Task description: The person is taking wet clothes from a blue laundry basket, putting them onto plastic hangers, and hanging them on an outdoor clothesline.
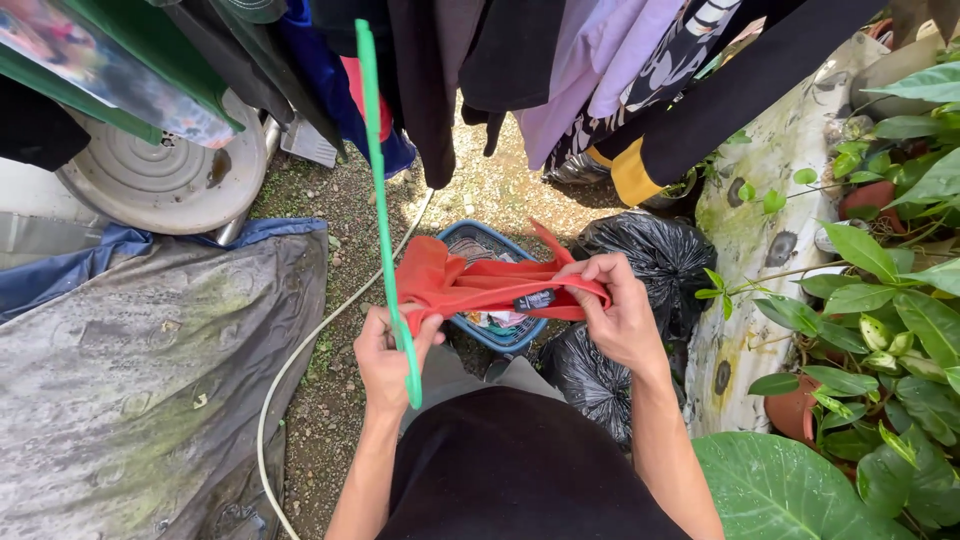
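gripping a green hanger (383, 190) and red garment (470, 285), left hand (385, 360) and right hand (620, 310) pinch its edges above the basket (520, 335).

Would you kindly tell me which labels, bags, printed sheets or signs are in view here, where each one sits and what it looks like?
Garment label: small dark rectangle with pale print, on the red garment stretched between the left hand and the right hand.
Upper black bag: crinkled and glossy, right of the blue basket.
Lower black bag: similar, under the right forearm.
Printed sheet: glossy, multicoloured, top left.
No signs or screens.
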